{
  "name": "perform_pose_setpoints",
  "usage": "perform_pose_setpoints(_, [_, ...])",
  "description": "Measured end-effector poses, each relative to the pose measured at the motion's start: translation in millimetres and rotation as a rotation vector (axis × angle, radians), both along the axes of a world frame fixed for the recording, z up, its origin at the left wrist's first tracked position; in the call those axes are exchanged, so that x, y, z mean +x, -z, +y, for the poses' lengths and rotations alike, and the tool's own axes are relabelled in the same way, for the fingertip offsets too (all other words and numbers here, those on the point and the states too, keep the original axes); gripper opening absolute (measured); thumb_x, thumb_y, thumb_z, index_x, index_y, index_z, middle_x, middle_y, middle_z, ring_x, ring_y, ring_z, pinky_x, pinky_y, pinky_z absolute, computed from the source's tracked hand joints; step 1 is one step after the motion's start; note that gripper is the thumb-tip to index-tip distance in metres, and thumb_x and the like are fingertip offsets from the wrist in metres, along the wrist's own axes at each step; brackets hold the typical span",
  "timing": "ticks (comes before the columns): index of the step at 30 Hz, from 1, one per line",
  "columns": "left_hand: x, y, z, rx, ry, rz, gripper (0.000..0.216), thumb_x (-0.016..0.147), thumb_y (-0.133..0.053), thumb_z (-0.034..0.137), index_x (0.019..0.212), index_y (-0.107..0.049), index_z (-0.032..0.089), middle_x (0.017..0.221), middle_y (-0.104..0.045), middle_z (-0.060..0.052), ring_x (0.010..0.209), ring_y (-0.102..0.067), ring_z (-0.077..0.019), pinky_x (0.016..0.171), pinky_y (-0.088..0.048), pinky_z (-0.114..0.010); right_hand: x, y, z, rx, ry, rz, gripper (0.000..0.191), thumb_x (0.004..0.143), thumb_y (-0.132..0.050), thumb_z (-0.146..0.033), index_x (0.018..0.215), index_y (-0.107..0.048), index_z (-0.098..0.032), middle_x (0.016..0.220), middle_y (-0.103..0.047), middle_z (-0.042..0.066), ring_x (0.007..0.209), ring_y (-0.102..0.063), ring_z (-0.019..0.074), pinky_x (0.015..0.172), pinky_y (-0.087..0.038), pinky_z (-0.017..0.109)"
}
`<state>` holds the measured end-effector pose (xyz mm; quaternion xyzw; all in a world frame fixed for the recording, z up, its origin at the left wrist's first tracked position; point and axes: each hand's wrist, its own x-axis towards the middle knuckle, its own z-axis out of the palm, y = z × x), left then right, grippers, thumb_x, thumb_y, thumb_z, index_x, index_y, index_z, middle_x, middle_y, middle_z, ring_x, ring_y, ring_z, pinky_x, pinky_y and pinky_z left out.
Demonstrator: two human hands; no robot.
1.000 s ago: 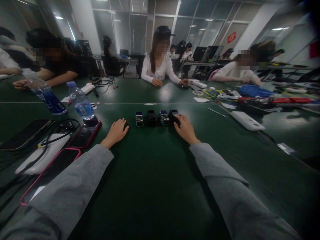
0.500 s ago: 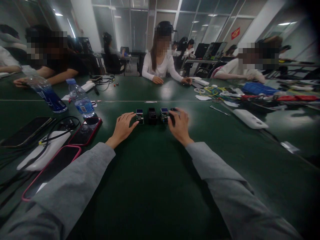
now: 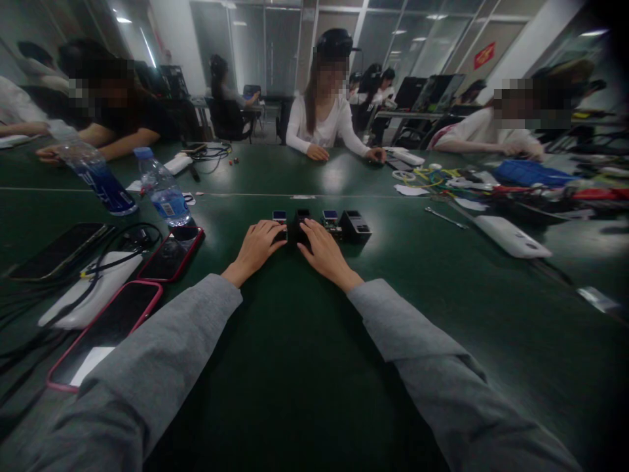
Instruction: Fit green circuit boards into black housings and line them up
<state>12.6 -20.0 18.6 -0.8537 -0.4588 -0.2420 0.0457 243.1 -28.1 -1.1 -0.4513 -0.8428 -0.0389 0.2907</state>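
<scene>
Near the middle of the green table stands a short row: a small circuit board with a screen, a black plastic case, a second circuit board with a screen and another black case. My left hand lies against the left board, its bent fingers covering much of it, thumb apart on the near side. At the right side of the middle case is my right hand, fingers and thumb spread, partly hiding that case and the second board. Neither hand visibly lifts anything.
On the left are two water bottles, several phones, a white power bank and black cables. To the right lie a wrench, another white power bank, a blue tray and tangled wires. Co-workers sit across the table.
My right hand has moved left, from the rightmost case to the middle one, uncovering the right case. My left hand has shifted right over the left board. The view has turned slightly.
</scene>
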Motion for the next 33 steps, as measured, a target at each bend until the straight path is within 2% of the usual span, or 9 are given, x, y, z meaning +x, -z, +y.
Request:
perform_pose_setpoints(7, [4,-1.5,-1,0.02,-0.019,-0.009,0.043,0.105,-0.046,0.045,0.139,-0.057,0.02,0.139,-0.062,-0.01,0.127,-0.055,-0.0275,0.102,-0.046,-0.042,-5,-7.8,-7,0.027,0.005,-0.021,0.057,0.104,-0.046,-0.032,0.157,-0.035,-0.018,0.161,-0.038,0.015,0.15,-0.034,0.0327,0.121,-0.037,0.057])
perform_pose_setpoints(10, [-8,-5.4,-1,0.064,-0.077,-0.058,0.045,0.109,-0.034,0.042,0.141,-0.055,0.019,0.144,-0.06,-0.01,0.133,-0.052,-0.026,0.109,-0.042,-0.042,5,-17.4,-11,0.09,0.083,0.015,0.058,0.105,-0.042,-0.033,0.161,-0.028,-0.023,0.167,-0.029,0.01,0.154,-0.025,0.0317,0.123,-0.031,0.06])
perform_pose_setpoints(12, [-25,-3.8,4,0.075,-0.134,-0.061,0.047,0.11,-0.028,0.038,0.145,-0.051,0.017,0.15,-0.055,-0.01,0.14,-0.048,-0.0255,0.116,-0.037,-0.043,20,-21.0,-10,0.13,0.181,0.066,0.055,0.106,-0.038,-0.033,0.16,-0.03,-0.026,0.167,-0.029,0.009,0.155,-0.023,0.0322,0.123,-0.027,0.062])
perform_pose_setpoints(15, [-53,9.7,17,-0.015,-0.236,-0.003,0.053,0.108,-0.031,0.038,0.154,-0.042,0.015,0.165,-0.037,-0.012,0.153,-0.032,-0.0295,0.125,-0.026,-0.05,48,-16.5,-5,0.146,0.306,0.116,0.052,0.106,-0.037,-0.036,0.155,-0.04,-0.02,0.163,-0.035,0.013,0.152,-0.028,0.035,0.121,-0.029,0.063])
perform_pose_setpoints(18, [-70,28.7,31,-0.252,-0.299,0.052,0.057,0.106,-0.032,0.045,0.151,-0.046,0.013,0.163,-0.04,-0.017,0.153,-0.034,-0.034,0.123,-0.028,-0.057,65,-3.8,1,0.087,0.352,0.074,0.049,0.106,-0.035,-0.039,0.145,-0.052,-0.015,0.153,-0.048,0.018,0.147,-0.038,0.0366,0.119,-0.032,0.062])
perform_pose_setpoints(21, [-74,39.2,39,-0.266,-0.292,0.048,0.058,0.106,-0.03,0.047,0.153,-0.045,0.016,0.163,-0.041,-0.016,0.152,-0.035,-0.0327,0.123,-0.028,-0.058,66,3.8,3,0.029,0.374,0.018,0.049,0.107,-0.031,-0.04,0.137,-0.059,-0.013,0.144,-0.057,0.018,0.145,-0.041,0.0352,0.12,-0.029,0.061])
perform_pose_setpoints(26, [-72,36.0,37,-0.271,-0.306,0.087,0.061,0.107,-0.026,0.047,0.155,-0.043,0.013,0.164,-0.039,-0.016,0.153,-0.034,-0.031,0.125,-0.027,-0.055,67,-3.7,1,0.114,0.465,0.025,0.048,0.107,-0.029,-0.037,0.145,-0.051,-0.015,0.154,-0.049,0.014,0.15,-0.032,0.0305,0.122,-0.025,0.056])
perform_pose_setpoints(29, [-71,33.6,35,-0.267,-0.316,0.097,0.061,0.107,-0.025,0.048,0.155,-0.042,0.014,0.164,-0.039,-0.014,0.153,-0.034,-0.03,0.125,-0.027,-0.053,84,-4.7,-1,0.151,0.497,0.06,0.046,0.106,-0.031,-0.034,0.145,-0.05,-0.018,0.154,-0.049,0.013,0.147,-0.035,0.031,0.12,-0.029,0.056])
perform_pose_setpoints(33, [-71,34.8,35,-0.254,-0.307,0.092,0.061,0.107,-0.026,0.047,0.155,-0.043,0.012,0.164,-0.039,-0.015,0.153,-0.035,-0.0304,0.125,-0.027,-0.053,109,5.2,0,0.077,0.506,0.102,0.053,0.098,-0.049,-0.041,0.144,-0.052,-0.014,0.147,-0.05,0.021,0.138,-0.044,0.0378,0.111,-0.041,0.059])
